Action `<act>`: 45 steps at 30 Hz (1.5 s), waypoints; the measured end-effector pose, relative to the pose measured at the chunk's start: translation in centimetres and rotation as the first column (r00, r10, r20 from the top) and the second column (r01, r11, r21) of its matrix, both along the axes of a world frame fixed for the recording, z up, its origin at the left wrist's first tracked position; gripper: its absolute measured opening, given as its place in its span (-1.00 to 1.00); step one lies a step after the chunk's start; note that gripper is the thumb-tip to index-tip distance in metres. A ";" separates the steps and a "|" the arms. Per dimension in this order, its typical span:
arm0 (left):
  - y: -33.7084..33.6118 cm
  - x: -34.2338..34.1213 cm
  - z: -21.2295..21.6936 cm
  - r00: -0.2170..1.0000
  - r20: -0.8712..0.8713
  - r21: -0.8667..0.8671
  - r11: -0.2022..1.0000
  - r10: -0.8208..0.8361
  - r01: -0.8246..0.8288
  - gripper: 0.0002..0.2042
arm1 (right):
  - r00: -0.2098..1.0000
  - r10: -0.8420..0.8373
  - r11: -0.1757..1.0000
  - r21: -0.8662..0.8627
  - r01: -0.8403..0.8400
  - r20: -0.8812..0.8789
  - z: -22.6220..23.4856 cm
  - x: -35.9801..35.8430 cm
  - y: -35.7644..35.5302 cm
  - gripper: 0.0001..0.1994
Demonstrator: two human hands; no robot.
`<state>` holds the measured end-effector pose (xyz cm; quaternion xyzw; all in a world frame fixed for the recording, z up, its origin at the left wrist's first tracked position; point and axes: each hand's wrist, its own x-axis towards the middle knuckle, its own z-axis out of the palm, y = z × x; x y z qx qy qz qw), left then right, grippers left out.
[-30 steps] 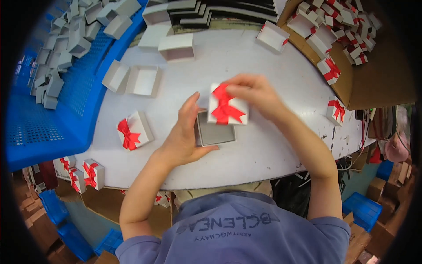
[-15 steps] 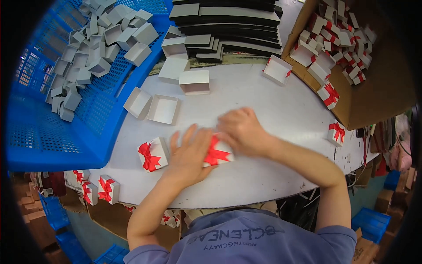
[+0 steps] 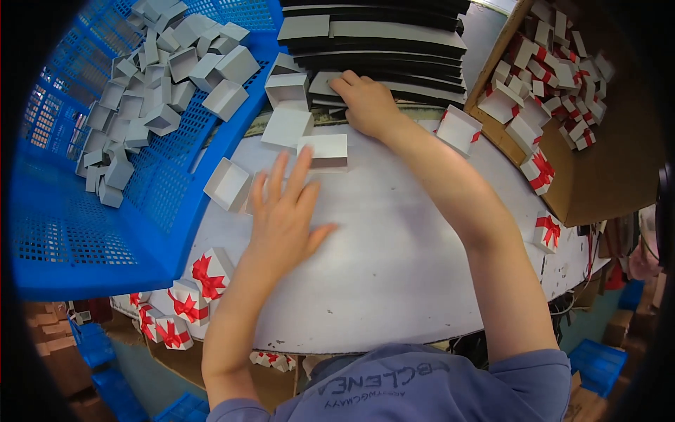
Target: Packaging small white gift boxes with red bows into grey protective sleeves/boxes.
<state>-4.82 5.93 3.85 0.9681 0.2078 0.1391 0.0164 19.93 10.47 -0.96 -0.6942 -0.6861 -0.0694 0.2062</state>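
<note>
My left hand (image 3: 285, 211) lies flat on the white table (image 3: 394, 267), fingers spread and holding nothing. It partly covers one open white box tray, and another open tray (image 3: 228, 184) sits just to its left. My right hand (image 3: 365, 104) reaches to the far edge. Its fingers curl onto a dark grey pad (image 3: 325, 84) at the front of a stack of dark sheets (image 3: 380, 35). More white trays (image 3: 323, 151) lie between the hands. A closed white box with a red bow (image 3: 207, 274) stands at the table's left edge.
A blue mesh crate (image 3: 105, 232) on the left holds several grey-white trays. A cardboard bin (image 3: 598, 176) on the right holds several white lids with red bows. A bowed lid (image 3: 458, 130) and bowed boxes (image 3: 547, 232) sit on the table's right side. More bowed boxes (image 3: 176, 316) lie lower left.
Both hands have left the red-bow box, which now stands at the left edge. My right hand has reached far up to the dark stack, and my left hand has moved toward the open trays.
</note>
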 end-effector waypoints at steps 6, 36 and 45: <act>3.9 2.4 -2.3 0.997 0.075 -0.077 0.997 0.024 -0.019 -0.31 | 0.953 0.188 0.982 0.024 -0.187 -0.239 0.8 2.4 -7.4 -0.53; -6.0 -4.8 -3.6 0.862 -0.141 -0.072 0.873 -0.487 0.482 -0.31 | 0.928 -0.293 0.956 0.088 0.280 0.232 -3.3 6.3 -19.5 -0.87; -6.4 -1.6 -9.1 0.826 0.477 -0.527 0.654 -0.301 0.543 0.25 | 0.243 -0.152 0.987 -0.133 0.095 -0.958 -2.0 -6.3 -20.0 -0.70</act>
